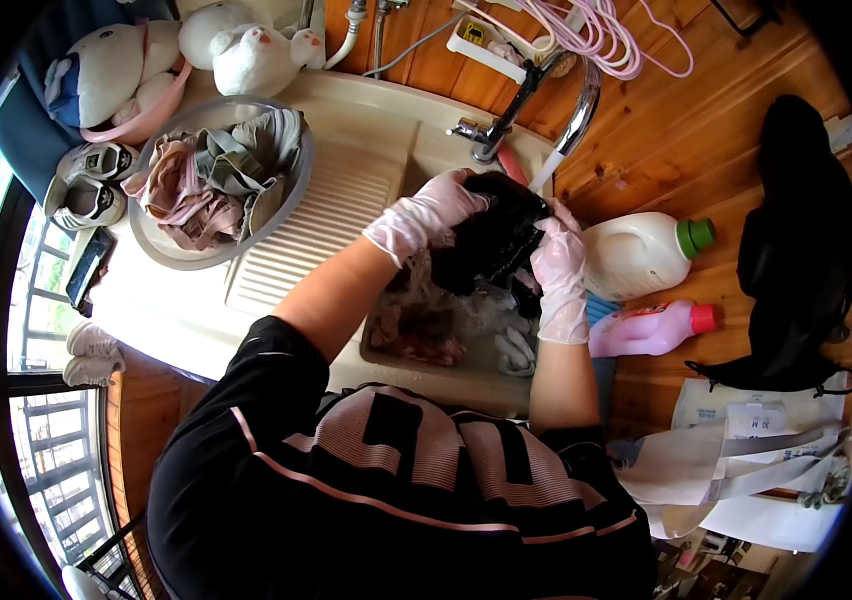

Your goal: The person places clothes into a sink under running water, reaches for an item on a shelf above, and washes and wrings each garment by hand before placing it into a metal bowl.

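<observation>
A wet-looking black garment (494,238) is stretched between my two hands above the sink basin (378,350). My left hand (442,208), in a whitish glove, is closed on its left edge. On the other side my right hand (560,256), gloved the same way, grips its right edge near the top. Water runs from the curved chrome faucet (580,118) right by the garment. Below, reddish-brown cloth (416,335) and a pale cloth (516,352) lie in sudsy water. The fingertips are partly hidden by the cloth.
Left of the ribbed washboard (316,230) stands a grey tub (298,190) of clothes. Sneakers (86,200), a phone (92,268) and plush toys (251,60) are around it. A white detergent bottle (636,258) and a pink bottle (646,328) stand at the sink's right.
</observation>
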{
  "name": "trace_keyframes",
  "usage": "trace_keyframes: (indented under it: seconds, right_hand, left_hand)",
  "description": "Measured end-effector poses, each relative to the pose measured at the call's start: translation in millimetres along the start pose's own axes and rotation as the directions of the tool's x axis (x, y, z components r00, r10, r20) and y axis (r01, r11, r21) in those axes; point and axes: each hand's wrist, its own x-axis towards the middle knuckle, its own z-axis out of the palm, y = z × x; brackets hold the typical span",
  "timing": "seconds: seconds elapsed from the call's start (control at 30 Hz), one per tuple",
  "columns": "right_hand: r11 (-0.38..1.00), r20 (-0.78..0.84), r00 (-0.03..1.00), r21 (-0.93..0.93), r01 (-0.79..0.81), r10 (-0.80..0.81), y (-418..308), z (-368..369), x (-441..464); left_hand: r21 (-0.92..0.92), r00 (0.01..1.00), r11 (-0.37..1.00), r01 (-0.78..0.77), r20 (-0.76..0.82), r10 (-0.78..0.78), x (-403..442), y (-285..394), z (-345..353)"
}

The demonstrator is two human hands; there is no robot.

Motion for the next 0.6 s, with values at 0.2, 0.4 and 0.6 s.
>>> trace_keyframes:
  seconds: [0.2,0.4,0.6]
  right_hand:
    - [0.856,0.397,0.907,-0.510,0.088,0.144,-29.3,-5.6,-6.1]
    - [0.764,0.284,0.905,-0.642,-0.065,0.316,-32.6,-17.9,1.4]
    - [0.693,0.313,0.950,-0.683,0.231,-0.008,-6.8,14.3,8.2]
  left_hand:
    - [0.048,0.950,0.973,-0.225,-0.209,0.230,40.3,-39.6,17.0]
    - [-0.557,0.933,0.823,-0.111,0.227,0.280,24.4,-16.1,34.6]
    - [-0.634,0.956,0.769,0.083,0.269,0.119,31.8,-6.2,36.7]
